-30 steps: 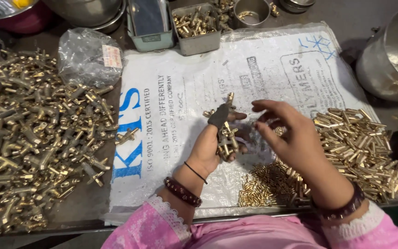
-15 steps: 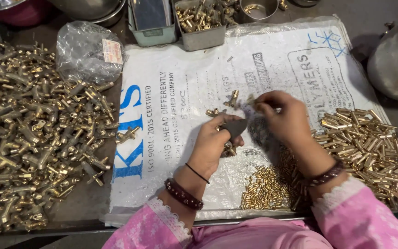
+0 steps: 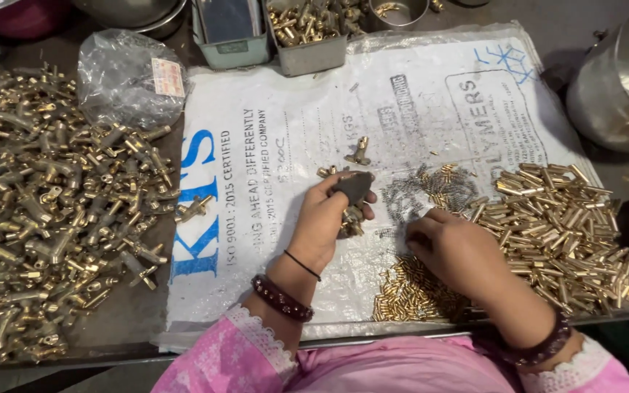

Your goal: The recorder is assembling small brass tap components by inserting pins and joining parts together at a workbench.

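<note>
My left hand [image 3: 325, 222] holds a brass valve fitting with a dark handle [image 3: 351, 191] over the middle of a white printed sack [image 3: 271, 131]. My right hand [image 3: 456, 255] rests palm down on the sack, its fingertips in a scatter of small thin metal springs [image 3: 409, 196]. Whether it pinches one I cannot tell. A single brass fitting [image 3: 359, 151] lies just beyond my left hand. A heap of small brass pins [image 3: 405, 295] lies below my right hand.
A big pile of brass valve bodies [image 3: 45, 211] covers the left. Brass tubes [image 3: 562, 225] are heaped at right. A crumpled plastic bag [image 3: 129, 76], a metal box of fittings [image 3: 307, 33] and a steel pot [image 3: 620, 80] stand at the back.
My right hand has dropped from the fitting in my left hand down to the sack, onto the springs. My left hand still holds the fitting, slightly lower.
</note>
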